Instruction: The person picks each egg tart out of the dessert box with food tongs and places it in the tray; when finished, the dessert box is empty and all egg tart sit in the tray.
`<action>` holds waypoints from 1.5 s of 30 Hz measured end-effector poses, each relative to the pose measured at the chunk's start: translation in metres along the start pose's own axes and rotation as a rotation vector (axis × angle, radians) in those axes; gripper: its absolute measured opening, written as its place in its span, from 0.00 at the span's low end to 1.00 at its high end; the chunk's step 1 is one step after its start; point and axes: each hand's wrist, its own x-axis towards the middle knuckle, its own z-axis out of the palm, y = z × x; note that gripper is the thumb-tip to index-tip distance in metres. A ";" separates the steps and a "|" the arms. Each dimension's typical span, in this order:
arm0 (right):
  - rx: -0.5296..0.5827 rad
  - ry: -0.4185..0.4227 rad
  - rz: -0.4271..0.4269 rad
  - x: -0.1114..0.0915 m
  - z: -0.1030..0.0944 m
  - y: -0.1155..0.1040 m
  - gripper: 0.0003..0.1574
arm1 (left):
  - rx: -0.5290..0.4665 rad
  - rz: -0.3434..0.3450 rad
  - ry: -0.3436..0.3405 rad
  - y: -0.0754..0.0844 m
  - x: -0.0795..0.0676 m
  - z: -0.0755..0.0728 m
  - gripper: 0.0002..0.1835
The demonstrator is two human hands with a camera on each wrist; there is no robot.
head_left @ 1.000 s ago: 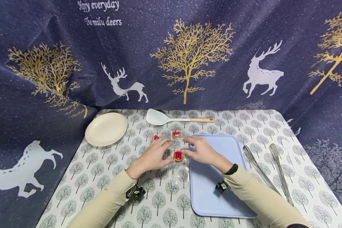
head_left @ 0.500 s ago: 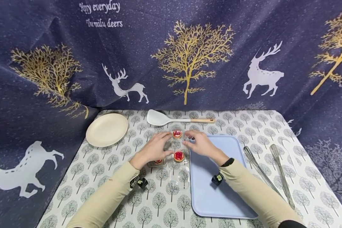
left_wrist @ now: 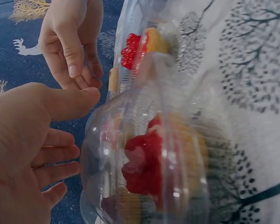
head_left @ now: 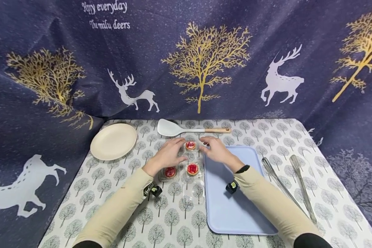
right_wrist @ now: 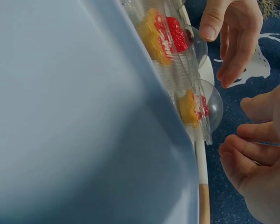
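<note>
Several small red-topped tarts sit in clear plastic domed packs. In the head view a front left tart (head_left: 170,172), a front right tart (head_left: 192,169) and a back right tart (head_left: 190,145) show. My left hand (head_left: 167,155) hovers over the back left, its fingers gently bent and holding nothing. Facing it across the back right tart is my right hand (head_left: 216,151), fingers loose, with nothing in them. The left wrist view shows a clear dome (left_wrist: 100,140) over a tart, beside my left fingertips. In the right wrist view, another dome (right_wrist: 214,105) stands near both hands.
A blue tray (head_left: 235,210) lies right of the packs, under my right forearm. Behind them is a white spatula (head_left: 170,128) with a wooden handle. A cream plate (head_left: 113,141) sits at back left; metal tongs (head_left: 302,186) lie at right.
Both hands have shifted toward the back. The front left tart has come into view from under my left hand, which now covers the spot where a back left tart showed.
</note>
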 end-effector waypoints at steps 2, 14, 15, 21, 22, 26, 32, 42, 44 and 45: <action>-0.002 -0.012 0.013 0.003 0.000 0.001 0.25 | -0.006 -0.009 -0.008 -0.001 0.002 0.000 0.42; -0.013 -0.055 0.093 0.024 0.006 0.007 0.24 | -0.013 -0.035 -0.031 -0.007 0.009 -0.001 0.42; -0.009 -0.057 0.095 0.026 0.007 0.007 0.24 | -0.009 -0.041 -0.038 -0.008 0.009 -0.001 0.42; 0.012 -0.062 0.082 0.035 0.011 0.012 0.22 | -0.012 -0.049 -0.075 -0.012 0.012 -0.003 0.43; 0.017 -0.069 0.088 0.036 0.012 0.013 0.22 | -0.012 -0.049 -0.075 -0.012 0.013 -0.003 0.43; 0.029 -0.097 0.120 0.038 0.012 0.014 0.23 | -0.014 -0.044 -0.076 -0.015 0.015 -0.002 0.43; 0.032 -0.113 0.153 0.045 0.010 0.015 0.22 | -0.042 -0.039 -0.074 -0.020 0.022 -0.001 0.43; 0.053 -0.142 0.199 0.050 0.014 0.024 0.22 | -0.073 -0.062 -0.108 -0.023 0.033 0.003 0.44; 0.051 -0.151 0.201 0.051 0.015 0.027 0.21 | -0.076 -0.064 -0.112 -0.023 0.034 0.003 0.44; 0.053 -0.156 0.201 0.051 0.016 0.028 0.21 | -0.073 -0.069 -0.115 -0.024 0.034 0.004 0.44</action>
